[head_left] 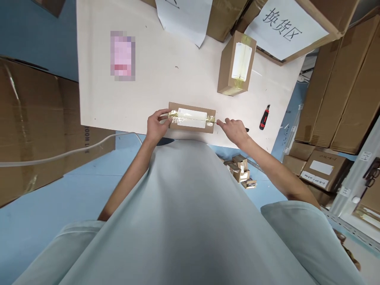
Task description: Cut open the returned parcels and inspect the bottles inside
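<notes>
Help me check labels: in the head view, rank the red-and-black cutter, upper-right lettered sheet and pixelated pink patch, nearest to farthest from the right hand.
1. Red-and-black cutter: just right of the right hand.
2. Lettered sheet: upper right.
3. Pixelated pink patch: upper left.

Wht tbl (154, 79) over blue flr (89, 194), gray shelf post (354, 178) R.

On the table (148, 87), the box (192, 118) lies before a carton (236, 64), left of a cutter (264, 117).

The pink item (122, 56) is pixelated, and the right-hand fingers (230, 124) mostly hide a tool (247, 130).
</notes>
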{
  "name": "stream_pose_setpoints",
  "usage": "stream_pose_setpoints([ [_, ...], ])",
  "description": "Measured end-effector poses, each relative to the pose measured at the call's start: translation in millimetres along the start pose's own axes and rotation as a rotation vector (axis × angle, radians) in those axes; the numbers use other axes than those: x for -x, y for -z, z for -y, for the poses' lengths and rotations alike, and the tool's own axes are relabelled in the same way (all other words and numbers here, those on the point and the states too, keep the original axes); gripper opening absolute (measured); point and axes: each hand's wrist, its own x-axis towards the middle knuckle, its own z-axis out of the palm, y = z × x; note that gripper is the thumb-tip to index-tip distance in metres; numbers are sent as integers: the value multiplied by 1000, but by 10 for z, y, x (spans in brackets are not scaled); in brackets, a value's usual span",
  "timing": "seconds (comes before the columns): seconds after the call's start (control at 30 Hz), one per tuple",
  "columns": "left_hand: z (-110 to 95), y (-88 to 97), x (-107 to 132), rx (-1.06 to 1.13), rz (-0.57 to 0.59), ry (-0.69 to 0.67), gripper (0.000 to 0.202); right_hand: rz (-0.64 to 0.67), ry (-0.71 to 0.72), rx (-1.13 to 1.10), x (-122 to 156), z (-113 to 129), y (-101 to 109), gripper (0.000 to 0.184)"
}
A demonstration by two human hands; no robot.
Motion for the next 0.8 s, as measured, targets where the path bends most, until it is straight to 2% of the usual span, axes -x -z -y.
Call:
stream_pose_setpoints([
  [0.1, -8, 0, 9, -19, -7, -8, 42, -81, 0, -82, -82, -74, -256, 56],
  [0.23, -6, -5, 20, -49, -17, -9, 43, -188, -40, -302, -185, -129, -675, 47],
  [0.33, -9, 6, 27, -69, -23, -13, 46, -264, -56, -511, -298, -44, -939, 45],
  [0.43, -2, 64, 28, -79, -46, 4, 53, -372, -49, -739, -424, 161, -1106, 48],
  [0.6, 98, 285, 2, -118, -91, 67, 62, -546, -34, -1073, -550, 593, -1173, 55],
  [0.73, 239, 536, -23, -173, -149, 60, 57, -537, -210, -1182, -598, 810, -1103, 60],
  [0.8, 301, 661, -27, -217, -201, 53, 50, -507, -243, -1183, -615, 879, -1040, 59],
])
